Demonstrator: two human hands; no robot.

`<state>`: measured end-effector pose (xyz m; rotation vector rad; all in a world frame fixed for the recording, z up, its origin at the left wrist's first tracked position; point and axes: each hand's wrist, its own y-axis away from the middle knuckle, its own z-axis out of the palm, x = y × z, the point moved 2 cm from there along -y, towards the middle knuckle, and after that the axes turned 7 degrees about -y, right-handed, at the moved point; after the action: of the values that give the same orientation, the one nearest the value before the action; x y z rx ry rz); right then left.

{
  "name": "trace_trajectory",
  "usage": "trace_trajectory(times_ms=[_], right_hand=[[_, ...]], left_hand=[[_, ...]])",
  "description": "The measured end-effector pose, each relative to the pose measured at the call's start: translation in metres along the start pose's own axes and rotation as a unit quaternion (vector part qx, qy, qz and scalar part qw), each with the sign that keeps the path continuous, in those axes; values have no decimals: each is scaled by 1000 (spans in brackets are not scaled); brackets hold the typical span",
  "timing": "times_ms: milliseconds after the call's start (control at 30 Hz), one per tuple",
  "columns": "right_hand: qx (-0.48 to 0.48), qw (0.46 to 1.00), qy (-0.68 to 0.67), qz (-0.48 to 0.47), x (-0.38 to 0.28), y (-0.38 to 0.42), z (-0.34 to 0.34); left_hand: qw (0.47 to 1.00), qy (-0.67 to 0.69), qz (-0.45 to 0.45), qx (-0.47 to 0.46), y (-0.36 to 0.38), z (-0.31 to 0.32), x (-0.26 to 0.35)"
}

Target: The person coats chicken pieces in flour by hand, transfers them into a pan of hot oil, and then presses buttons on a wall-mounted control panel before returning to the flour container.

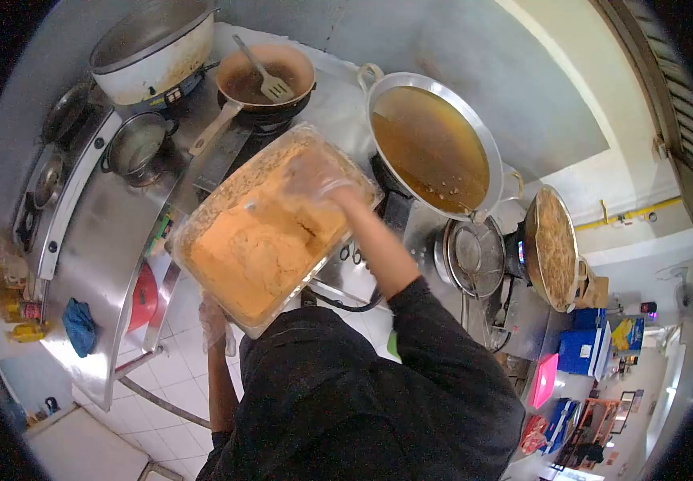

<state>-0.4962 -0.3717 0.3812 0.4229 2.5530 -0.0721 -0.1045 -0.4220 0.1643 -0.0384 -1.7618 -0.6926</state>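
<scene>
A clear rectangular tub (188, 255) of orange-tinted breading flour (262, 248) sits in front of me, its near corner close against my body. My right hand (314, 176), in a thin clear glove, is down at the flour near the tub's far end; motion smears its fingers. A furrow runs through the flour beside it, and a smooth mound rises in the near half. At the tub's near left corner is my left hand (216, 325), also in a clear glove, low beside the wall, its fingers partly hidden and indistinct.
Beyond the tub stand a frying pan (230, 76) holding a slotted turner (274, 86) and a wide pan of brown oil (430, 140). Right of these are a strainer (474, 255) and another full wok (553, 248). A steel counter (114, 240) with a blue cloth (80, 327) lies left.
</scene>
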Motion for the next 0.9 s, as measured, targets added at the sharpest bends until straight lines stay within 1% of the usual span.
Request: trace_trajectory(times_ms=[67, 100, 167, 200, 233, 300, 400, 467, 500, 533, 567, 600, 667, 700, 800, 833, 867, 900], right_hand=[[37, 999, -6, 35, -4, 28, -70], [42, 989, -31, 137, -11, 42, -107], [89, 983, -62, 147, -9, 67, -165], [103, 982, -72, 142, 4, 75, -186], [117, 980, -81, 137, 20, 80, -207], [156, 970, -90, 161, 56, 90, -235], [115, 969, 12, 217, 112, 91, -268], [77, 969, 67, 224, 176, 84, -270], [58, 968, 93, 227, 198, 82, -265], [58, 957, 78, 275, 207, 80, -262], [28, 958, 78, 274, 237, 77, -256], [-4, 959, 79, 273, 286, 73, -249], [-37, 954, 88, 284, 326, 67, -235], [-39, 950, 97, 295, 331, 66, -228], [-44, 935, 126, 328, 334, 67, -213], [-44, 930, 150, 332, 332, 68, -211], [-44, 925, 174, 336, 325, 70, -209], [-43, 919, 210, 332, 298, 72, -214]], left_hand=[[1000, -12, -3, -24, 1, -4, 3], [999, -16, -10, -32, -1, -6, 1], [998, -20, -31, -45, -8, -13, -9], [997, -20, -46, -50, -9, -13, -14], [998, -4, -34, -43, -6, -9, -11], [999, 28, -11, -27, 1, -4, 0], [996, -78, -16, -29, -3, -11, -6], [1000, 4, 7, 6, -3, -2, -6], [1000, 15, 5, 18, 1, 1, 0], [999, 26, 4, 31, 4, 5, 6], [999, 8, -11, 37, 13, 7, 23], [999, -9, -26, 44, 19, 8, 32], [999, -43, -30, 11, 10, -4, 15], [998, -59, -32, -6, 9, -7, 12], [995, -80, -52, -12, 8, -8, 14], [996, -74, -44, -7, 10, -7, 17], [997, -68, -35, -2, 14, -3, 24], [998, -62, -26, 2, 17, 0, 29]])
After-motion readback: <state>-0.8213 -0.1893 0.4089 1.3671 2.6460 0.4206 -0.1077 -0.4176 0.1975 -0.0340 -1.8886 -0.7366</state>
